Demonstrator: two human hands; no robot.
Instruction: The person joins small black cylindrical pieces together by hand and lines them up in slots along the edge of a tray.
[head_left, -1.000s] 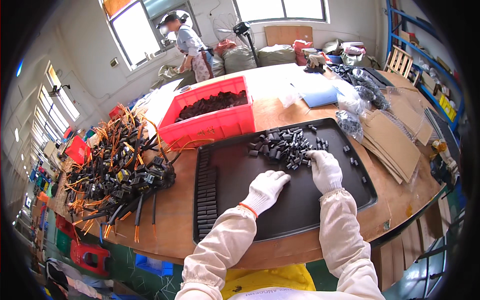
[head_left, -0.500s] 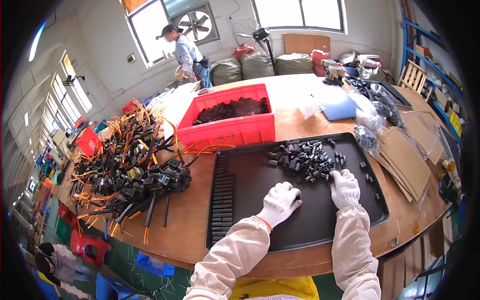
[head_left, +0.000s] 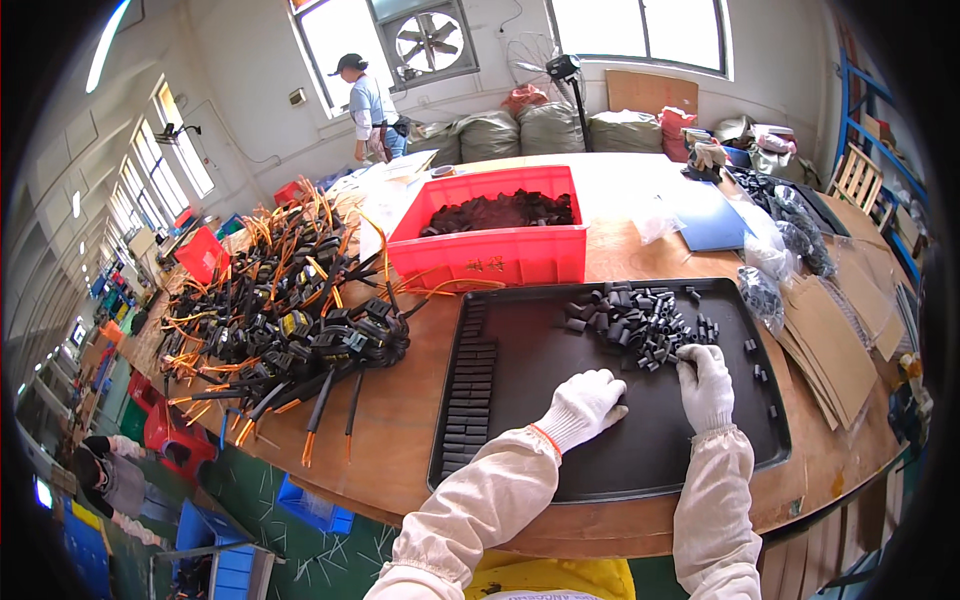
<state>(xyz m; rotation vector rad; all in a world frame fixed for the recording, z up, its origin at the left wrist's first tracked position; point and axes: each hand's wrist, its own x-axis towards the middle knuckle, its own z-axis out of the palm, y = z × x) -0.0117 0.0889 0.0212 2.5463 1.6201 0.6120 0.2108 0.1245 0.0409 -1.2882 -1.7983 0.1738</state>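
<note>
Bare floor of the black tray point(head_left: 620, 465) is lying open between the fingers of the left hand point(head_left: 585, 408) and those of the right hand point(head_left: 706, 385). Just beyond the right fingers, a pile of short black tubes point(head_left: 640, 325) is blocking the way. Left of the left fingers, clear tray is running as far as a column of tubes point(head_left: 468, 400). Well beyond the fingers, 1 red bin point(head_left: 490, 264) is standing in the way. Right of the right fingers, loose tubes point(head_left: 759, 373) are interrupting a bare strip.

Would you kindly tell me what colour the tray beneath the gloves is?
The tray is black, seen best in the head view.
</note>
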